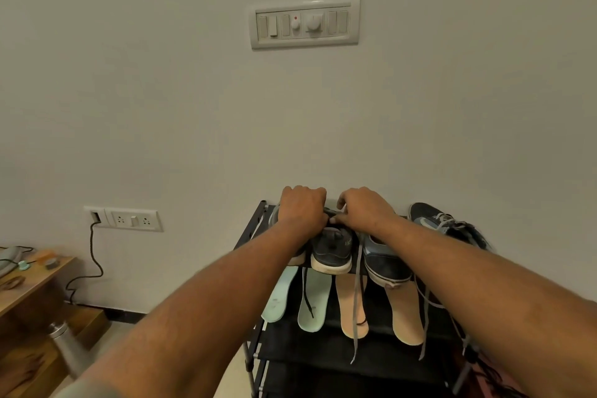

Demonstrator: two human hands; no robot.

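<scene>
- The left hand lies knuckles up on the shoe, its fingers curled down over the far part and gripping it.
- The right hand is just beside the left, almost touching it. Its fingers are bent, and the thumb pinches the edge of the shoe's opening.
- The shoe sits under and between both hands, on top of the rack, its white-soled end nearest the person.
- A blue shoe stands under the right wrist, and a third shoe lies well to the right of that hand.
- Below both hands, insoles hang off the rack's front edge, with a lace dangling over them.
- A switch panel is on the wall high above the hands, and a socket is far to the left of the left hand.
</scene>
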